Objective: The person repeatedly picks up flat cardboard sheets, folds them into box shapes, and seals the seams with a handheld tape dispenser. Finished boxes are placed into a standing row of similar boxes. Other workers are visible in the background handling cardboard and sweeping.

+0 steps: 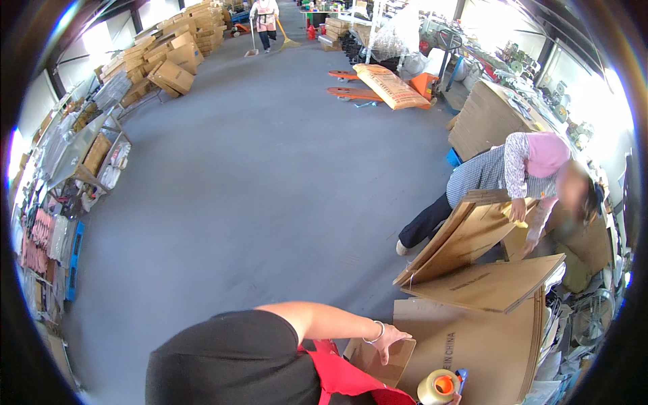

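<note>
My left arm reaches across to the right, and my left hand (389, 339) is at the upper edge of a small brown cardboard box (397, 362). Its fingers and thumb are spread apart against the cardboard. At the lower edge is a tape dispenser (462, 379) with blue parts, carrying a roll of clear tape (432, 389) on an orange core. Only a bit of my right hand (456, 400) shows, closed on the dispenser. Large flat cardboard sheets (496, 344) with dark print stand just beyond the box.
At the right a co-worker (499, 165) bends over folded cardboard (466, 250). Farther off, an orange pallet jack (422, 84) carries a filled sack (391, 86). Another person (264, 20) holds a broom and dustpan. Stacked cartons (179, 64) and a metal table (81, 152) line the left.
</note>
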Available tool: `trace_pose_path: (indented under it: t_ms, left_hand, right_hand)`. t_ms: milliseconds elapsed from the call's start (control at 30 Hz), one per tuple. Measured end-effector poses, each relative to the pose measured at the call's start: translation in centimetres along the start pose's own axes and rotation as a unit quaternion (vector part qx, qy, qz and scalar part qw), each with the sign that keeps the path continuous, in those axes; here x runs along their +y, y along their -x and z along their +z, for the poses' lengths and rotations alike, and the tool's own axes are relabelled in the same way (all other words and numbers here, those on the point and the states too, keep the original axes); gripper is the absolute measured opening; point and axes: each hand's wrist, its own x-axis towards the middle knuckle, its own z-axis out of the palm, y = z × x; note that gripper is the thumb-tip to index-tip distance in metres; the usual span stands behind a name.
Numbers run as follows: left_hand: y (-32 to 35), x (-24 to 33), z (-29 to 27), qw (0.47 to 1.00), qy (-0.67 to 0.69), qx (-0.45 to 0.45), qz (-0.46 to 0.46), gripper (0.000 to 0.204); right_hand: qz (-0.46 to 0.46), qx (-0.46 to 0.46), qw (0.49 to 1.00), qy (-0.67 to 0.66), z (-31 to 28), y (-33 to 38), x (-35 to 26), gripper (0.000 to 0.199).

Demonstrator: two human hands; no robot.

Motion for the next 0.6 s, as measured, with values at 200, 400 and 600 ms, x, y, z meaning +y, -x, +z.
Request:
trace_pose_path:
  t_ms: [200, 400, 600]
  left_hand:
    - [5.3, 7.0, 7.8, 0.992, 0.064, 0.024, 0.102, 0.099]
    - [9.4, 8.0, 12.9, 0.969, 0.096, 0.057, 0.22, 0.069]
    - [14.6, 4.1, 15.9, 0.957, -0.005, -0.003, 0.289, 0.064]
  right_hand:
    - [-0.002, 0.055, 0.985, -0.162, -0.3, 6.6, 10.7, 0.058]
    - [-0.013, 0.118, 0.973, -0.197, 5.0, 13.1, 13.7, 0.056]
    - [-0.037, 0.209, 0.957, -0.199, 12.6, 19.5, 16.3, 0.054]
